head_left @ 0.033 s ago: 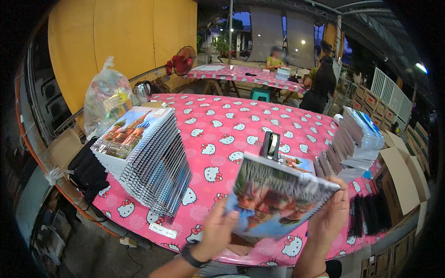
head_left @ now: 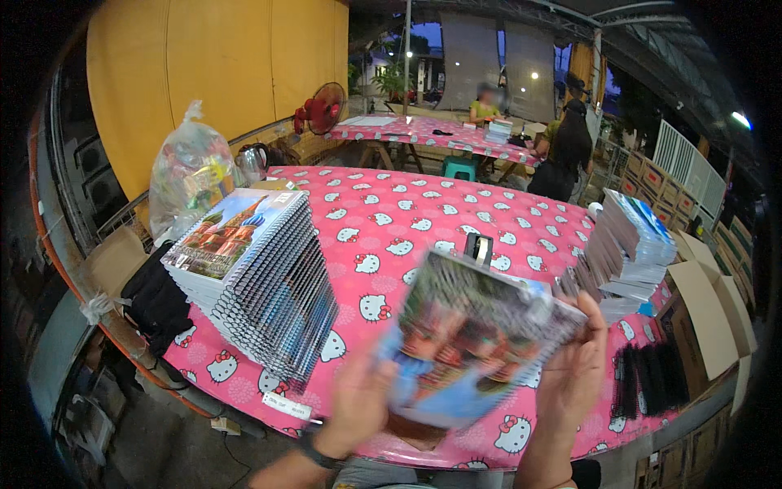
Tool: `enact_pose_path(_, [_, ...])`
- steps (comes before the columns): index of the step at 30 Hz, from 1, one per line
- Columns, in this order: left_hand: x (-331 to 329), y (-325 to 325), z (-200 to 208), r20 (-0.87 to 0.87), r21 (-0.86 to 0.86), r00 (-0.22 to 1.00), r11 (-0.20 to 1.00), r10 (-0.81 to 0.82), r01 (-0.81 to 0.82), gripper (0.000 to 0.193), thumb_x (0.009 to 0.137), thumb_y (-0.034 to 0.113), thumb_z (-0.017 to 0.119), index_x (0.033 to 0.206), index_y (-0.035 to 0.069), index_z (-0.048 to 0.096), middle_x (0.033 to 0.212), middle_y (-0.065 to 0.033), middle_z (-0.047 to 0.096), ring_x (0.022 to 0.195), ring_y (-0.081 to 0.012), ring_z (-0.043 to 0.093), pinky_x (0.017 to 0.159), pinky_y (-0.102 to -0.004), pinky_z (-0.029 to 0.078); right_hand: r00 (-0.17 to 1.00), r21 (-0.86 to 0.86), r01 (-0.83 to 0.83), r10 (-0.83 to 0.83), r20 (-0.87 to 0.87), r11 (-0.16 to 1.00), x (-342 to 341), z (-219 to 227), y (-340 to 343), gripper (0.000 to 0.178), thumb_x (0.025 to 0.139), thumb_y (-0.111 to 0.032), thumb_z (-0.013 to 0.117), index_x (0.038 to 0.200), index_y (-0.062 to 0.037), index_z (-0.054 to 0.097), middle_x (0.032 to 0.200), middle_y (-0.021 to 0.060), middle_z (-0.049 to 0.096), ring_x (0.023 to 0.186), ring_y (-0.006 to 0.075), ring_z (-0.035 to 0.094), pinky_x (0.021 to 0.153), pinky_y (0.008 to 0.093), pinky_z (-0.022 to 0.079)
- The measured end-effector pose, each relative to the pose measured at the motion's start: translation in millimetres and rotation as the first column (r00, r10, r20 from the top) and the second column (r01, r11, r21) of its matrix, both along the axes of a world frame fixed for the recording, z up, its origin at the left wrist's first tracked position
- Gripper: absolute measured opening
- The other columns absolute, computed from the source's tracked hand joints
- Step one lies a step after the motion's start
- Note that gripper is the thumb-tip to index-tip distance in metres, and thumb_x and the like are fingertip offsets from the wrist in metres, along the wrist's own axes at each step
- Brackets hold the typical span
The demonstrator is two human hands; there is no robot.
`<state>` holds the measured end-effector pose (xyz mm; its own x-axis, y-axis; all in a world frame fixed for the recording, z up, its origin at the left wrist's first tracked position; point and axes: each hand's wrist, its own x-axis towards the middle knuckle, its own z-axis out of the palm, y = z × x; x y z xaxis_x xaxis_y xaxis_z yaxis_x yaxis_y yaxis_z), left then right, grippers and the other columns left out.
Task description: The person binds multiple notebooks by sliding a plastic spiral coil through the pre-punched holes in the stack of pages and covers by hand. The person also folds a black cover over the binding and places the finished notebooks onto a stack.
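A spiral-bound book point(head_left: 472, 342), its cover printed with colourful domes, is tilted up before me above the table and blurred by motion. My right hand point(head_left: 574, 354) grips its right edge, where the coil runs. At the lower left edge is my left hand point(head_left: 362, 403), its fingers smeared and partly behind the book. To the left stands a tall stack of spiral-bound books point(head_left: 244, 253) with a similar cover on top. Just beyond the held book, a black tape dispenser point(head_left: 479, 247) is partly covered by it.
Pink patterned cloth covers the table point(head_left: 371, 269). Unbound book stacks point(head_left: 627, 253) stand at right, with black binding coils point(head_left: 652, 379) and an open cardboard box point(head_left: 709, 314) nearby. A full plastic bag point(head_left: 191, 171) is at far left. Two people sit by the farther table point(head_left: 423, 130).
The held book has swung slightly up and to the left, covering more of the tape dispenser. My left hand has shifted left and my right hand slightly up.
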<state>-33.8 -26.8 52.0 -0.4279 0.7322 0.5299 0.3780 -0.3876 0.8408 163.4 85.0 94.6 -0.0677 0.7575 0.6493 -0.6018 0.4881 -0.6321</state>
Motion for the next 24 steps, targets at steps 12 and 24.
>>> enact_pose_path(12, [-265, -40, 130, -0.856, -0.236, 0.440, 0.552, 0.272, -0.800, 0.061, 0.085, 0.047, 0.050, 0.119, -0.003, 0.052, 0.111, -0.0283, 0.055, 0.102, -0.0387, 0.055, 0.092, -0.0376, 0.040, 0.669, 0.019, 0.091, -0.075, 0.739, 0.996, 30, -137, 43, 0.026, 0.078, -0.009, 0.063, 0.103, -0.0033, 0.060, 0.094, 0.0066, 0.059, 0.084, 0.0147, 0.056, 0.073, 0.0267, 0.045])
enact_pose_path(24, [-258, -31, 129, -0.777, -0.319, 0.539, 0.536, 0.325, -0.782, 0.060, 0.083, 0.050, 0.051, 0.121, 0.004, 0.053, 0.111, -0.0250, 0.058, 0.103, -0.0361, 0.056, 0.087, -0.0362, 0.043, 0.663, -0.098, 0.247, -0.094, 0.743, 0.964, 47, -221, 75, 0.014, 0.080, -0.006, 0.061, 0.094, -0.0012, 0.064, 0.079, 0.0054, 0.063, 0.068, 0.0100, 0.056, 0.062, 0.0240, 0.045])
